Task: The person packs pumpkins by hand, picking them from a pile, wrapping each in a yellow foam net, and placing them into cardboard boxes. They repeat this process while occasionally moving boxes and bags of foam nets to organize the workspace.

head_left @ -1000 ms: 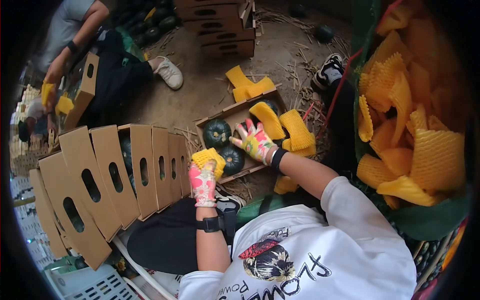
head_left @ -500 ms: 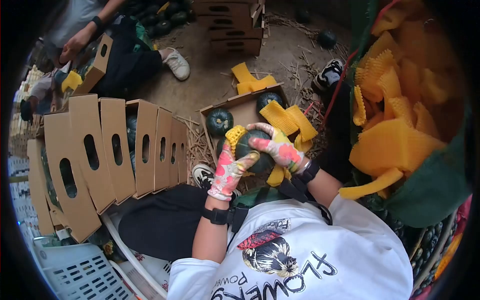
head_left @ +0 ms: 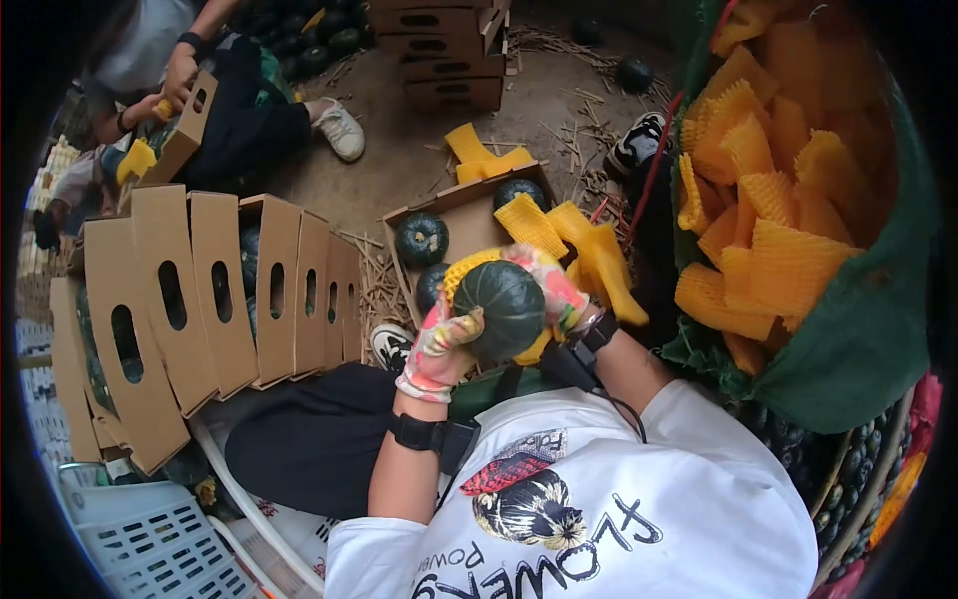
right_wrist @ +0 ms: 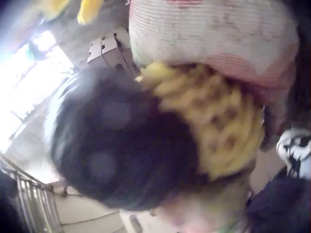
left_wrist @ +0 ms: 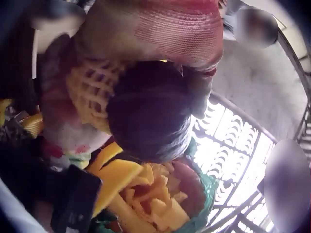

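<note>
Both gloved hands hold a dark green pumpkin in front of the body, over the near edge of an open cardboard box. My left hand grips its left side, thumb on the near face. The right hand curls round the far right side, its fingertips partly hidden. A yellow foam net lies against the far side of the pumpkin; the right wrist view shows the net covering one end of it. In the box are more pumpkins and a loose foam net at the right.
At the right stands a green sack full of yellow foam nets. Several upright cartons line the left, above a white plastic crate. Another person works at a carton at the far left. Stacked boxes stand behind.
My right hand has lifted a pumpkin out of the box to the foam net in my left hand. Both hands now hold the pumpkin nearer the body, with the net against its far side.
</note>
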Demonstrator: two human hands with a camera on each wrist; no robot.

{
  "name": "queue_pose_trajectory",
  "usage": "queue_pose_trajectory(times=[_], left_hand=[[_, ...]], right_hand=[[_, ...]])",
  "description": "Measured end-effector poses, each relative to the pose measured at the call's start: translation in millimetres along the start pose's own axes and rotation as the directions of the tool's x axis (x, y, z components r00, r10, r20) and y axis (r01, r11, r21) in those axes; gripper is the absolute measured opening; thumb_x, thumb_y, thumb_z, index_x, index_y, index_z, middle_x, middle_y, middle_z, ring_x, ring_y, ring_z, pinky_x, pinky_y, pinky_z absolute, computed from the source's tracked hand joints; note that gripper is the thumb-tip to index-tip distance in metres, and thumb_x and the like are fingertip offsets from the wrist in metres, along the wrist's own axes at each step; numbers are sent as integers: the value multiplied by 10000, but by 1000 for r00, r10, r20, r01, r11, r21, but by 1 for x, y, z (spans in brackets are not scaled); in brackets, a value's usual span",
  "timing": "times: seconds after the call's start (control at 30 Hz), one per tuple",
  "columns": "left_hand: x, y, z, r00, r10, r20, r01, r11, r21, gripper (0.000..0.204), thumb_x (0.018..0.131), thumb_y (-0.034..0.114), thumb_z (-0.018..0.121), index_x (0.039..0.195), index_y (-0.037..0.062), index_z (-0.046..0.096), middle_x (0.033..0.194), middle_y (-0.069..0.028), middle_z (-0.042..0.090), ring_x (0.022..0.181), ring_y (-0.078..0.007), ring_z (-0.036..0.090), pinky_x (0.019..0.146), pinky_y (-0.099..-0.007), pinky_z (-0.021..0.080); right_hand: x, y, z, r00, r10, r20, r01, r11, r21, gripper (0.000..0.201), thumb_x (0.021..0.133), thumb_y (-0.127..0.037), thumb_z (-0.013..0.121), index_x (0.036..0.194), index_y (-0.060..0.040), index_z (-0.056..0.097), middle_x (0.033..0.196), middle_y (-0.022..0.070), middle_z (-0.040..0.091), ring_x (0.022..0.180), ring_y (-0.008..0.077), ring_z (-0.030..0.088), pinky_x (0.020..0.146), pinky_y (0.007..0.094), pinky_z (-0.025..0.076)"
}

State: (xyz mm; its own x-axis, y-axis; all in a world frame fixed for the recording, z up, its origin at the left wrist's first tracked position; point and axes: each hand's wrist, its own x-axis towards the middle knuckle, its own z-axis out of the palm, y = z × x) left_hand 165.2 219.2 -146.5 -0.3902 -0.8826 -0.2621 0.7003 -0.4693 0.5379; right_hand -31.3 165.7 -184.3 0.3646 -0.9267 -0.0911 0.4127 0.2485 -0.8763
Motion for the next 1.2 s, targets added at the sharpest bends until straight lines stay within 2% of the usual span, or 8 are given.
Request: queue_pose_trajectory(times=[0.13,0.37,0.43,0.53,0.6,0.67,0.77,1.2], left_hand=[[4,12,35,956,250,-155,-173,903,393,671,812,-46,639,1372,69,288,1074,-87,580,970,-166,616,872,-298,517],[11,3,27,952,180,-247,-52,893,448,607,811,28,701,1324,64,377,1136,-74,571,973,-133,593,878,-281,493],[15,10,38,898,433,-82,21,144,989,854,671,279,833,1351,27,382,1305,-126,454,1188,-257,480,995,-403,428],[20,6,43,959,227,167,-3,-585,811,1066,476,463,854,1351,37,419,1382,-194,335,1276,-384,361,1083,-452,317],[40,22,27,970,220,105,-46,-260,965,978,503,395,837,1337,68,444,1356,-197,370,1257,-385,384,1074,-436,325],[69,19,-4,918,384,97,-12,-219,976,902,532,343,816,1327,109,459,1315,-197,420,1235,-386,406,1064,-426,328],[115,24,9,951,310,-4,92,-271,958,874,559,358,804,1334,141,463,1353,-197,401,1247,-391,385,1060,-430,335],[138,14,21,939,71,-336,313,-581,752,922,667,402,778,1430,118,346,1525,-205,147,1381,-475,159,1079,-510,311]], right_hand=[[1,-45,29,966,-112,-233,-51,801,-596,213,945,-181,550,1097,-35,581,1024,41,610,926,117,568,855,244,444],[-2,-14,30,970,226,-85,-140,815,562,370,936,-344,573,1132,-32,605,1087,76,654,983,176,630,897,327,501],[1,-1,25,929,363,-71,-218,693,688,382,930,-358,571,1139,-40,607,1095,100,660,979,204,647,923,361,506],[10,13,25,941,335,51,-310,792,526,368,994,-319,461,1190,-32,581,1195,87,612,1043,169,600,937,324,476],[25,1,-4,987,5,160,50,940,-337,379,988,-278,454,1272,-35,515,1166,106,608,1065,215,577,938,313,454],[56,-26,-24,1000,-18,12,16,269,-963,492,898,-290,565,1330,-74,468,1172,167,582,1055,292,577,924,351,457],[75,-45,-29,964,-16,-267,-265,-181,-947,649,794,-324,658,1363,-114,427,1232,207,524,1060,352,570,900,443,458],[8,-98,-40,932,-236,-277,-153,436,-887,352,802,-250,683,1059,-46,553,923,220,639,877,364,635,759,406,499]])
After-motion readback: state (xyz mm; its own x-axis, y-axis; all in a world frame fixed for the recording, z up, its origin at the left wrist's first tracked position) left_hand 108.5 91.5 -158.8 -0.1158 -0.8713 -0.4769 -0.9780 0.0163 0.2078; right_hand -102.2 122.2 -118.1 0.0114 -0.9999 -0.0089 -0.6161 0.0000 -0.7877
